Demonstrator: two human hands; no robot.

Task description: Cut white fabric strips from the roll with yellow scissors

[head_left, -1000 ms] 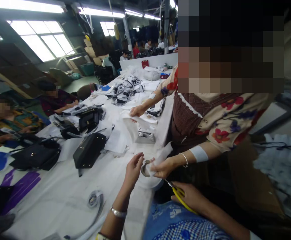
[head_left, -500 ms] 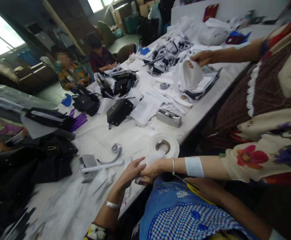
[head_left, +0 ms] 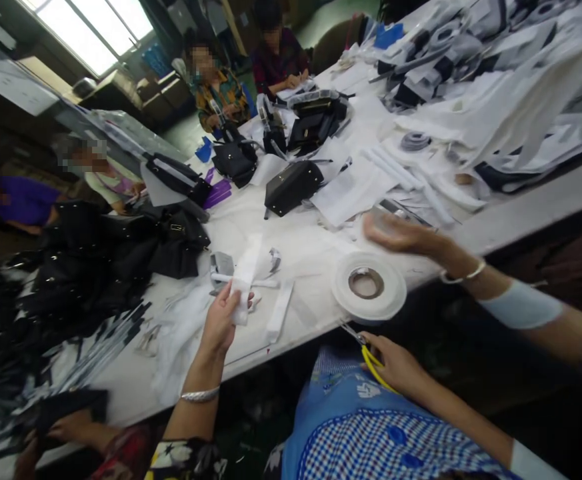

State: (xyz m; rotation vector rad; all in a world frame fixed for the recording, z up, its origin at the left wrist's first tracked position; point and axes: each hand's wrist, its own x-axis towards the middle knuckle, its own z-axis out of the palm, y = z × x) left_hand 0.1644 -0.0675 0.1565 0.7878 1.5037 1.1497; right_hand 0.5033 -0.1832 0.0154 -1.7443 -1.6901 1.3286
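My left hand (head_left: 221, 317), wearing a silver bracelet, pinches a thin translucent white strip (head_left: 245, 270) over the table. My right hand (head_left: 395, 363) is closed around a pair of yellow-handled scissors (head_left: 375, 367). Their metal tips point up toward the table edge, just below a large white roll (head_left: 338, 283) with a brown core. Beyond that roll, a co-worker's hand (head_left: 395, 235), blurred by motion, reaches in from the right beside a grey tape dispenser (head_left: 411, 215). A flat white piece (head_left: 281, 310) lies right of my left hand.
Black handbags (head_left: 293, 187) stand along the table (head_left: 315, 233), with a dark heap of bags (head_left: 101, 247) at left. Wrapped grey-and-white pieces (head_left: 431, 73) pile up at the far right. Several people sit across the table; another person's hand (head_left: 75, 427) shows at lower left.
My left hand has drawn away leftward from the co-worker's hand, bringing the white strip along. That co-worker's hand has pulled back past the roll. The scissors show more fully, and the view has turned.
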